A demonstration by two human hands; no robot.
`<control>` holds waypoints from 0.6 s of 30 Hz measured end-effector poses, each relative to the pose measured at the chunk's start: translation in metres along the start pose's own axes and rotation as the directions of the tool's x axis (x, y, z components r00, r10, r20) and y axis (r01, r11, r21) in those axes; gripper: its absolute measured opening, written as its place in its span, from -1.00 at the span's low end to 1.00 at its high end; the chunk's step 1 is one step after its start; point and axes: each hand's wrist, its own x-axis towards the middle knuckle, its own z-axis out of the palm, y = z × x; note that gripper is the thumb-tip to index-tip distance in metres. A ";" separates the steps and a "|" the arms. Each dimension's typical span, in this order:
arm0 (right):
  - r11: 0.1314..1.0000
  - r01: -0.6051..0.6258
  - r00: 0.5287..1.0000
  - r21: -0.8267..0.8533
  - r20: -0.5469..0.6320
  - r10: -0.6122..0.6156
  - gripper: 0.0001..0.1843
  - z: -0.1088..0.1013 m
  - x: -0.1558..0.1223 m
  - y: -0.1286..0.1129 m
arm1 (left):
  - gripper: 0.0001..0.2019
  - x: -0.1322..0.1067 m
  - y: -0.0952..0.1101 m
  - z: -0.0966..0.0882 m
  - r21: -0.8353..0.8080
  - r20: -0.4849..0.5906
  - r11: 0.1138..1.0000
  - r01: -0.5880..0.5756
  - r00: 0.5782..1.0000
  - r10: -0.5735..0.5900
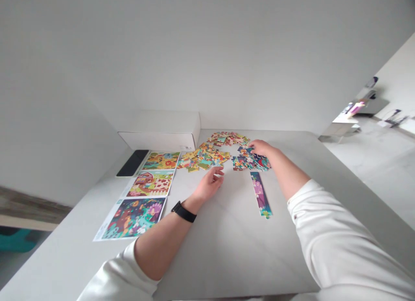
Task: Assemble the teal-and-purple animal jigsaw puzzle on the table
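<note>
My right hand (260, 148) reaches over the pile of dark, colourful jigsaw pieces (249, 160), its fingertips at the pile's far edge. Those fingers are bent, and whether a piece is between them is hidden. Above the table, just in front of the yellowish jigsaw pile (207, 156), my left hand (210, 184) hangs with its fingers loosely curled and apart, holding nothing. A joined strip of purple jigsaw pieces (260, 194) lies on the table in front of the dark pile. Farther back is a third pile of reddish and green pieces (228, 138).
Left of the piles lies a sheet with three printed pictures (151, 183). A dark phone-like slab (132, 163) rests by its upper corner. Behind them, a white box (158, 130) stands against the wall. The white table's (227, 258) right edge borders a pale floor.
</note>
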 end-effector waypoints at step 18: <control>0.347 0.071 0.952 0.935 -0.168 0.257 -0.55 -0.025 -0.092 -0.017 | -0.48 0.000 0.015 -0.003 0.085 -0.016 0.994 0.067 0.998 -0.066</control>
